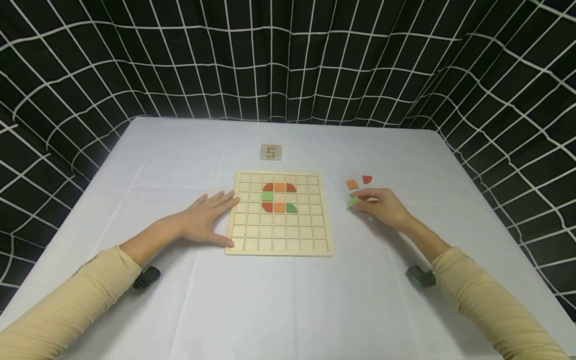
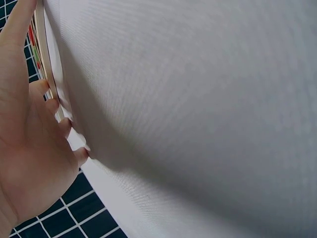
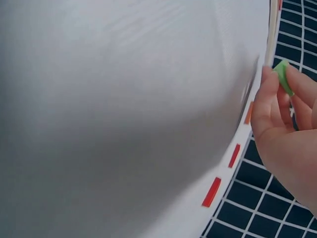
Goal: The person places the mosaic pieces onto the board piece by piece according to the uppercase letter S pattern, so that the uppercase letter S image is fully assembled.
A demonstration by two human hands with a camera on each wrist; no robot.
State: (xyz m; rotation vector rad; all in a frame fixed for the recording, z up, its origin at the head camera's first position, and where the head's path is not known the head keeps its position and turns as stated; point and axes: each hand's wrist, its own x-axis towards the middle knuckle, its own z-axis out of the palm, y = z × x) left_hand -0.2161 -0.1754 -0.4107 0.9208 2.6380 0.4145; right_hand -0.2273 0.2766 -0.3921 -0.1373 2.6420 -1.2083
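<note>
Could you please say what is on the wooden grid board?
The wooden grid board holds three red quadrants, two orange squares, a green square and a green quadrant. Cells beneath them, and edge parts under the left hand, are hidden.

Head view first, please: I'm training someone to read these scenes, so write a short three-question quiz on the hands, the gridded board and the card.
1. Multiple choice: the right hand pinches a small piece. What colour is it?
A red
B green
C orange

2. True or false: the patterned card lies beyond the far edge of the gridded board.

3. Open: which edge of the board does the left hand touch, and are its fingers straight or tightly curled?

Key:
1. B, green
2. True
3. The left edge; the fingers are straight
</note>
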